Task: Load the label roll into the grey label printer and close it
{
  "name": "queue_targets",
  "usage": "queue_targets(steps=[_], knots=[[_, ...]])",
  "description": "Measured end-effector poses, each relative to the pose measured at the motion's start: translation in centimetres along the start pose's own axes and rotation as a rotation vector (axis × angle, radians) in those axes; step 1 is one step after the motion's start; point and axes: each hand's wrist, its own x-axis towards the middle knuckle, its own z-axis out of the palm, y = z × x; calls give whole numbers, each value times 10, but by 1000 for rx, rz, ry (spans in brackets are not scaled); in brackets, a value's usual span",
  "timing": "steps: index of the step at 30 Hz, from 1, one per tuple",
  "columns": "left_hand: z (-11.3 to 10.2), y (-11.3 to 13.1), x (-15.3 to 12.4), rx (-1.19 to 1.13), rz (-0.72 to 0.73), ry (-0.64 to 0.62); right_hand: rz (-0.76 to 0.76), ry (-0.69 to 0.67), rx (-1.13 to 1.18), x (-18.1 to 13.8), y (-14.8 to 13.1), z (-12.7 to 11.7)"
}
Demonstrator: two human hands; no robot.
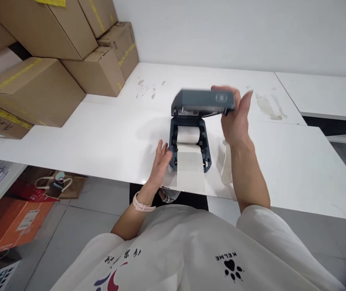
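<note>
A dark grey-blue label printer point(173, 157) stands on the white table with its lid point(197, 99) raised. Inside lies a roll of white labels point(188, 134), and a label strip point(190, 171) runs out over the front toward the table edge. My right hand point(236, 117) grips the lid at its right end, fingers behind it and thumb pointing up. At the printer's left side is my left hand point(160, 163), fingers apart and holding nothing, its fingertips at or against the casing. A loose pale strip point(227, 163) lies right of the printer, partly hidden by my right forearm.
Cardboard boxes point(51, 91) with yellow tape are stacked on the left of the table point(115, 133). A white wall point(236, 36) rises behind it. Below on the left sit an orange box point(24, 222) and a paper bag point(74, 186).
</note>
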Motion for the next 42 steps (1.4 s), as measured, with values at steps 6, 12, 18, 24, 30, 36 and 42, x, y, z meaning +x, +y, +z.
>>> queue_targets(steps=[6,12,18,24,30,36,42], knots=[[1,18,6,-91,-63,2,144,90,186,-87,2,33],[12,19,6,-41,-92,-34,448,192,451,-101,10,49],[4,7,11,16,-8,-40,618,72,650,-103,15,48],[1,-1,19,67,103,-68,596,104,617,-100,16,50],[11,-26,-37,186,170,379,621,117,639,-98,14,51],[27,-17,-59,-2,-306,-233,612,119,638,-99,12,50],[18,-4,-55,97,-258,-319,503,107,480,-82,-3,46]])
